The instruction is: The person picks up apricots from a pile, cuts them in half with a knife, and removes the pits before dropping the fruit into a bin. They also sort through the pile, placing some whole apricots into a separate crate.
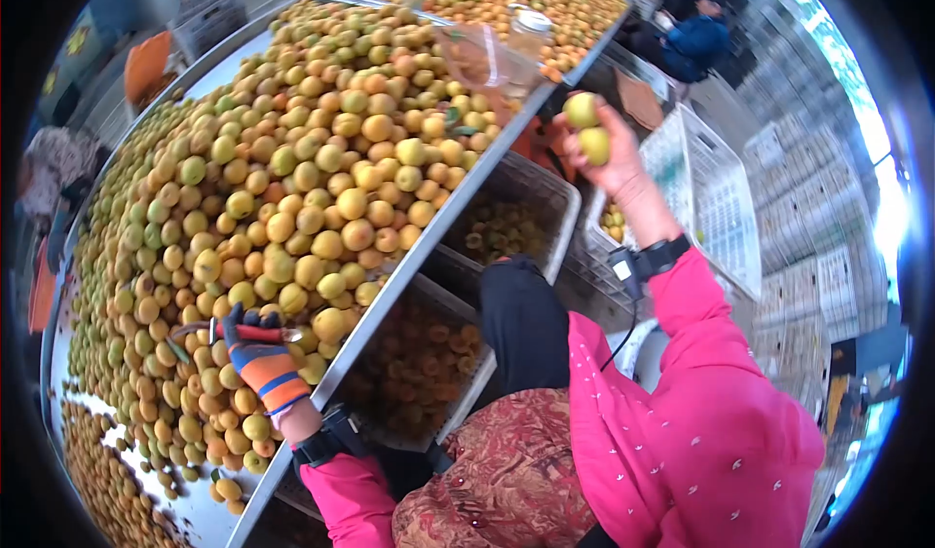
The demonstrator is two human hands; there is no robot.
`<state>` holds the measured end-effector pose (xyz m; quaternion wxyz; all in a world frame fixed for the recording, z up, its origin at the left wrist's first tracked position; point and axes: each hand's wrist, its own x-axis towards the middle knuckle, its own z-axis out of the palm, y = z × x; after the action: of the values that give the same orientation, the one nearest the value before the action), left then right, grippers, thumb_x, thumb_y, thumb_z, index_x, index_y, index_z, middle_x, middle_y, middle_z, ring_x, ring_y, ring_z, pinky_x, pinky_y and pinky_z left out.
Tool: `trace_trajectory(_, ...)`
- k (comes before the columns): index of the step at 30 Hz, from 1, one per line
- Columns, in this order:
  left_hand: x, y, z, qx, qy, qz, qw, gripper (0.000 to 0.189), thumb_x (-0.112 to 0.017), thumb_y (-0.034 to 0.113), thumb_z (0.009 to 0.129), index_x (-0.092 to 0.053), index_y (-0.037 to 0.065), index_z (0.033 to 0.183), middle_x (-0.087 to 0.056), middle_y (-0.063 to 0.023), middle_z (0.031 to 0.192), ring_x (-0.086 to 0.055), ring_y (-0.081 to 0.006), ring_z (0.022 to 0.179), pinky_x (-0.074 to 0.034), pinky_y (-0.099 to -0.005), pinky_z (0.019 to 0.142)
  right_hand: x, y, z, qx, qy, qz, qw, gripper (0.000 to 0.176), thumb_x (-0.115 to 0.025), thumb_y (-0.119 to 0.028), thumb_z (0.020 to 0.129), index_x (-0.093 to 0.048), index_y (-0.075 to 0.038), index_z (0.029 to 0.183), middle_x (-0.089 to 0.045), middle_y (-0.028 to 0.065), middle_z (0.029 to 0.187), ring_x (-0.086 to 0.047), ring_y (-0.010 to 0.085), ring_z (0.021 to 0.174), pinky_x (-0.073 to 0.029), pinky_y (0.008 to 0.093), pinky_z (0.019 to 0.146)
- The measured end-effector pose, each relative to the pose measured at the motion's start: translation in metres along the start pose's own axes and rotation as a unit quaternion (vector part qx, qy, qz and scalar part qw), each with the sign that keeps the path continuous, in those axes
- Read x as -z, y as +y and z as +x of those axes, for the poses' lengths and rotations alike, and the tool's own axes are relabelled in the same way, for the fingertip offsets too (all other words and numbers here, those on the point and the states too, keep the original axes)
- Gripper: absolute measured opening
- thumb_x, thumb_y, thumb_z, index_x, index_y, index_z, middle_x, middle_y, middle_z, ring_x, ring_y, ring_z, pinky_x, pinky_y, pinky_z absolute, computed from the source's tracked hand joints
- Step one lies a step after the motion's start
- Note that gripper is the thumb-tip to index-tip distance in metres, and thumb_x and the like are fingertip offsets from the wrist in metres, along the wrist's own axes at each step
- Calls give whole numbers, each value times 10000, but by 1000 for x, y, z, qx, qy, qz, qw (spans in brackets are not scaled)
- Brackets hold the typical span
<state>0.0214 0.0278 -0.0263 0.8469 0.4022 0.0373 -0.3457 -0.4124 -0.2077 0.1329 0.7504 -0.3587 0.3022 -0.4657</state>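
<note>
My left hand [261, 358], in a striped orange and blue-grey glove, is closed around a red-handled knife [258, 334]. Its thin curved end points left, just above the heap of apricots [321, 207] on the metal table. Out to the right, my bare right hand [612, 153] is raised past the table edge, with its fingers closed on two yellow-green apricots [593, 145], one above the other. Below that hand stands a white plastic crate [672, 173] with some yellow fruit [613, 222] inside.
Under the table edge [419, 256] sit crates of darker fruit, one near [484, 377] and one farther [560, 197]. A lidded jar [529, 32] and a clear plastic bag [477, 56] rest on the table. Stacked crates [808, 197] line the right; a person [696, 41] sits behind.
</note>
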Motion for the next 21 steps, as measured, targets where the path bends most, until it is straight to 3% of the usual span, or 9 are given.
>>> trace_trajectory(2,5,2,2,22,-34,-9,999,324,-524,336,884,-543,43,1019,-507,-30,732,-482,-175,643,-452,-327,652,68,-58,-25,152,175,-116,966,370,-493,-380,877,-492,-48,1043,-608,147,935,-575,201,587,-460,268,444)
trace_trajectory(5,7,-3,2,-4,-39,-12,999,336,-515,354,891,-538,50,1031,-511,-26,735,-482,-174,652,-446,-328,640,174,-126,-71,328,423,-295,791,342,-557,-367,855,-477,-77,1019,-572,95,790,-579,158,555,-406,203,383)
trace_trajectory(6,-10,0,-15,-16,-8,-6,1000,333,-508,333,900,-518,32,1040,-511,-32,729,-475,-160,651,-437,-318,627,225,-150,-85,288,502,-329,746,431,-581,-372,837,-470,-62,1116,-602,148,891,-630,250,722,-501,288,521)
trace_trajectory(8,-10,0,-17,-13,-19,-8,1000,316,-500,316,902,-524,33,1040,-516,-30,719,-481,-168,652,-438,-320,638,354,-172,-96,175,646,-647,365,557,-620,-337,809,-422,-43,1238,-592,207,1047,-592,330,959,-496,368,780)
trace_trajectory(11,4,-4,-9,-16,-9,3,1000,259,-534,293,866,-572,89,1020,-488,0,711,-456,-161,629,-422,-330,666,298,-155,-77,196,487,-724,447,620,-647,-309,778,-421,-5,1268,-548,224,1163,-515,346,1099,-396,373,942)
trace_trajectory(14,-3,-4,-9,-17,-22,12,1000,237,-522,256,856,-583,94,1019,-431,18,652,-415,-138,580,-393,-313,624,180,-84,11,195,261,-694,642,381,-630,-234,779,-589,-7,1083,-605,164,1081,-575,256,1020,-443,331,862)
trace_trajectory(15,-9,-2,-16,-29,-41,33,998,237,-512,254,863,-585,95,1023,-418,21,634,-402,-130,568,-377,-304,608,112,-50,30,185,202,-702,657,285,-608,-221,776,-641,-42,996,-636,127,989,-605,239,938,-462,317,800)
trace_trajectory(17,-14,-3,-21,-58,-69,62,994,244,-494,252,878,-589,95,1038,-391,26,593,-379,-112,532,-345,-286,569,42,8,67,242,20,-769,591,274,-605,-151,771,-620,-60,1029,-615,109,1031,-592,255,941,-458,307,826)
trace_trajectory(21,-27,3,-26,-61,-41,66,995,263,-478,273,893,-588,91,1048,-389,21,582,-370,-114,489,-336,-290,536,3,105,154,174,-51,-762,622,578,-522,-54,779,-349,-121,1326,-517,150,1220,-511,309,1102,-411,354,915)
